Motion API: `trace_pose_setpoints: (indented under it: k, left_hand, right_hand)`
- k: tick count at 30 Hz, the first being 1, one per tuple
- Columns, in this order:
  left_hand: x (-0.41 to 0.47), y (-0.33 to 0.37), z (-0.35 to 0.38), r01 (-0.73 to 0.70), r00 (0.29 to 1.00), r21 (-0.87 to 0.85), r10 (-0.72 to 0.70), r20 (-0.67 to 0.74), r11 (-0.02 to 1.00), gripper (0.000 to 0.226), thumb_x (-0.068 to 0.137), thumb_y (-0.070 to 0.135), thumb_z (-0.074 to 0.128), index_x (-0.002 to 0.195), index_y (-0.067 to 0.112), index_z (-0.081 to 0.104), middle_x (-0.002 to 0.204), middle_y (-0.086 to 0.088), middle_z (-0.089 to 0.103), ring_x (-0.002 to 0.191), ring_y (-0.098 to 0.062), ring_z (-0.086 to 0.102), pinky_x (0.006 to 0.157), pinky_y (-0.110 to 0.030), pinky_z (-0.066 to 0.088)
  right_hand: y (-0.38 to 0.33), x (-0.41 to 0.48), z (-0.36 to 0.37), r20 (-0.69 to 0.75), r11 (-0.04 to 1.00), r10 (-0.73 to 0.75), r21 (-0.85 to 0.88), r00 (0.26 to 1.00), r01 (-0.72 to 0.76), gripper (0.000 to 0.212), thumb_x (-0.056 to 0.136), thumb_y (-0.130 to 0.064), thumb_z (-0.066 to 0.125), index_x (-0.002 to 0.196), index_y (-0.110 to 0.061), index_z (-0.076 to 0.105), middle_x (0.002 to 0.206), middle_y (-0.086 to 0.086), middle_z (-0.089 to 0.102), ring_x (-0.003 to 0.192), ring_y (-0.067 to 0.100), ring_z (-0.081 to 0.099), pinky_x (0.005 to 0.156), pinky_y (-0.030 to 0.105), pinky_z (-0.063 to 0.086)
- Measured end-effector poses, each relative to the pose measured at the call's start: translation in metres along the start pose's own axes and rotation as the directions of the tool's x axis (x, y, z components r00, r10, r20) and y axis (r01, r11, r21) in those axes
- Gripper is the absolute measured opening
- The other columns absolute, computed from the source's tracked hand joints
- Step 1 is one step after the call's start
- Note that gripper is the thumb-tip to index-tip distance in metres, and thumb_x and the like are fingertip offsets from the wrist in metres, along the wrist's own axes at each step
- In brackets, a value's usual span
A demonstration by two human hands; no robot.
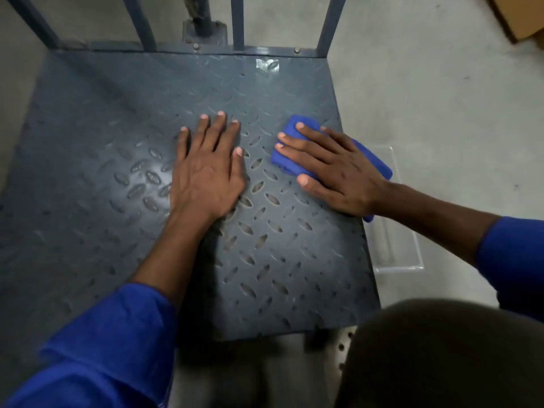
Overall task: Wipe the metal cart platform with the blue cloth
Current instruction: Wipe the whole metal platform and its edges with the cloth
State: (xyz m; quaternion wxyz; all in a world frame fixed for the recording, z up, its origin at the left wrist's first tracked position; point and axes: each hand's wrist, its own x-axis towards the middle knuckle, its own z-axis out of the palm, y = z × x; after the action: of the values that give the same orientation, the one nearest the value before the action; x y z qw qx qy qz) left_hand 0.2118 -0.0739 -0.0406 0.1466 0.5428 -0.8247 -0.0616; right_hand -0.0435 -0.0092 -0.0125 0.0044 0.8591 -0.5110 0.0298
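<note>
Your right hand (332,169) presses flat on the blue cloth (291,160) at the diamond-plate cart platform's (117,142) right edge; left hand (206,169) splayed, empty, mid-platform; no legible markings

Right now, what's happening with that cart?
A person is wiping the cart's metal platform. The right hand presses a blue cloth flat near the platform's right edge. The left hand lies open on the middle of the platform, holding nothing. A clear plastic bin sits on the floor beside the cart.
</note>
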Motion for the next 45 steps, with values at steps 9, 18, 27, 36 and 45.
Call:
trace_pose_setpoints:
  k: [9, 18, 27, 36, 45]
  left_hand:
    - [-0.059, 0.021, -0.014, 0.072, 0.996, 0.014, -0.073, 0.041, 0.997, 0.063, 0.105, 0.035, 0.022, 0.165, 0.017, 0.037, 0.174, -0.007, 0.03, 0.162, -0.031, 0.022, 0.132, -0.054, 0.011]
    - [-0.063, 0.043, -0.011, 0.164, 0.984, 0.013, -0.165, 0.068, 0.986, 0.068, 0.104, 0.035, 0.018, 0.168, 0.016, 0.027, 0.177, -0.006, 0.02, 0.164, -0.032, 0.012, 0.134, -0.053, 0.003]
    - [-0.069, 0.04, -0.012, 0.136, 0.987, -0.016, -0.134, 0.087, 0.991, 0.062, 0.107, 0.027, 0.024, 0.168, 0.017, 0.026, 0.176, -0.001, 0.023, 0.165, -0.03, 0.01, 0.134, -0.05, 0.001]
    - [-0.069, 0.032, -0.016, 0.107, 0.991, -0.031, -0.104, 0.085, 0.994, 0.064, 0.107, 0.035, 0.022, 0.168, 0.016, 0.028, 0.175, -0.003, 0.025, 0.165, -0.025, 0.013, 0.135, -0.047, 0.005]
    - [-0.074, 0.028, -0.014, 0.083, 0.993, 0.019, -0.085, 0.078, 0.996, 0.064, 0.108, 0.035, 0.016, 0.169, 0.015, 0.021, 0.177, -0.005, 0.016, 0.166, -0.023, 0.009, 0.135, -0.042, 0.0]
  right_hand:
    - [0.01, 0.013, -0.025, 0.181, 0.951, -0.308, 0.1, 0.934, 0.294, 0.054, 0.116, -0.035, 0.028, 0.169, -0.033, 0.026, 0.179, -0.013, 0.017, 0.168, 0.016, 0.004, 0.135, 0.052, 0.01]
    - [0.028, 0.02, 0.001, -0.117, 0.991, 0.043, 0.134, 0.992, -0.027, 0.048, 0.112, -0.048, 0.04, 0.155, -0.03, 0.053, 0.174, 0.002, 0.035, 0.164, 0.031, 0.024, 0.128, 0.049, 0.03]
    - [-0.008, -0.015, -0.023, 0.099, 0.909, -0.411, 0.114, 0.906, 0.4, 0.055, 0.113, -0.045, 0.037, 0.167, -0.031, 0.035, 0.176, -0.007, 0.027, 0.166, 0.019, 0.019, 0.115, 0.044, 0.037]
    - [-0.015, 0.025, 0.001, -0.092, 0.959, 0.102, 0.273, 0.991, -0.073, 0.061, 0.111, -0.044, 0.041, 0.162, -0.01, 0.043, 0.171, 0.016, 0.037, 0.164, 0.039, 0.022, 0.133, 0.056, 0.024]
    - [-0.005, 0.023, 0.004, -0.113, 0.972, 0.175, 0.177, 0.978, -0.153, 0.061, 0.113, -0.047, 0.035, 0.166, -0.017, 0.038, 0.173, 0.007, 0.035, 0.165, 0.035, 0.021, 0.13, 0.057, 0.029]
